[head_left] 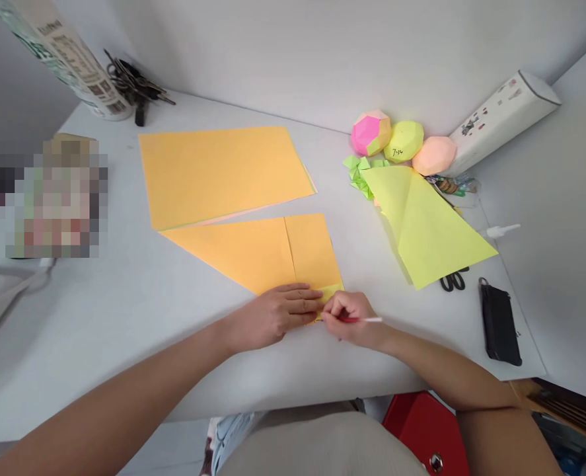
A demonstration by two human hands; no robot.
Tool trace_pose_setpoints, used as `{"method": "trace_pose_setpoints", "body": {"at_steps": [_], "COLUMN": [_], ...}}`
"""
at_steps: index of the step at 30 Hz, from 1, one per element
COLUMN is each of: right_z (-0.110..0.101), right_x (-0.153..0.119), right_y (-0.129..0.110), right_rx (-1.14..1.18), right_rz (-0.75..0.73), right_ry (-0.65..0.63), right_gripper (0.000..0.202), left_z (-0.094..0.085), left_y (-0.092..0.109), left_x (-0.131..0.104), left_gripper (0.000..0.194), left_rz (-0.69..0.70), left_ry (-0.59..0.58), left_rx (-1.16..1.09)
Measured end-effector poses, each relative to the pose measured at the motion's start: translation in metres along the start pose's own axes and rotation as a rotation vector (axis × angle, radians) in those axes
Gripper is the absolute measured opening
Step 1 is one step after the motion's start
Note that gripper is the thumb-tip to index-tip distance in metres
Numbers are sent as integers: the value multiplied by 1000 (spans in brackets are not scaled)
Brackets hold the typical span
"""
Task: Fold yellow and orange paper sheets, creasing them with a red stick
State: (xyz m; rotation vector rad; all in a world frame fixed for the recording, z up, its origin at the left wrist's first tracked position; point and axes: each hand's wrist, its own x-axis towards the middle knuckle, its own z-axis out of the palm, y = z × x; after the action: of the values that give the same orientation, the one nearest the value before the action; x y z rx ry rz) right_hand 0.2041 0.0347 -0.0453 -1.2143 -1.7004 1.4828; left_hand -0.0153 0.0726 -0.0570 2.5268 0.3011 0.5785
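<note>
A folded orange paper sheet lies on the white table in front of me, with a crease down its right part. My left hand presses flat on its near corner, next to a small yellow paper piece. My right hand holds a red and white pen, its tip at that same corner beside the left fingertips. A larger orange sheet stack lies just beyond the folded one.
A folded yellow-green sheet lies to the right over scissors. Three paper balls, green paper scraps, a glue bottle, a black case, a white box, keys and a tube ring the table.
</note>
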Motion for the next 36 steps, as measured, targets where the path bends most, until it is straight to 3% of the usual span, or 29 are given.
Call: {"method": "trace_pose_setpoints", "body": {"at_steps": [2, 5, 8, 12, 14, 19, 29, 33, 36], "right_z": [-8, -26, -41, -48, -47, -45, -46, -50, -57], "right_x": [6, 15, 20, 22, 24, 25, 23, 20, 20], "right_y": [2, 5, 7, 13, 18, 25, 25, 25, 26], "right_rx": [224, 301, -10, -439, -564, -657, -381, -254, -135], "right_rz": [53, -60, -265, -496, -547, -465, -382, -311, -235], "right_ry": [37, 201, 338, 208, 150, 93, 121, 169, 228], "right_gripper": [29, 26, 27, 23, 32, 49, 18, 16, 20], "left_z": [0, -3, -5, -5, -3, -3, -15, -20, -15], "left_y": [-1, -1, 1, -2, -5, -8, -17, -24, -30], "left_x": [0, 1, 2, -2, -5, -10, -17, -26, -34], "left_gripper": [46, 41, 36, 34, 34, 33, 36, 32, 41], "left_rz": [-1, -6, -28, -85, -117, -214, -385, -396, -424], "left_ry": [-6, -8, -5, 95, 156, 206, 433, 435, 337], "left_rx": [-41, -104, -154, -305, -356, -297, 17, 182, 425]}}
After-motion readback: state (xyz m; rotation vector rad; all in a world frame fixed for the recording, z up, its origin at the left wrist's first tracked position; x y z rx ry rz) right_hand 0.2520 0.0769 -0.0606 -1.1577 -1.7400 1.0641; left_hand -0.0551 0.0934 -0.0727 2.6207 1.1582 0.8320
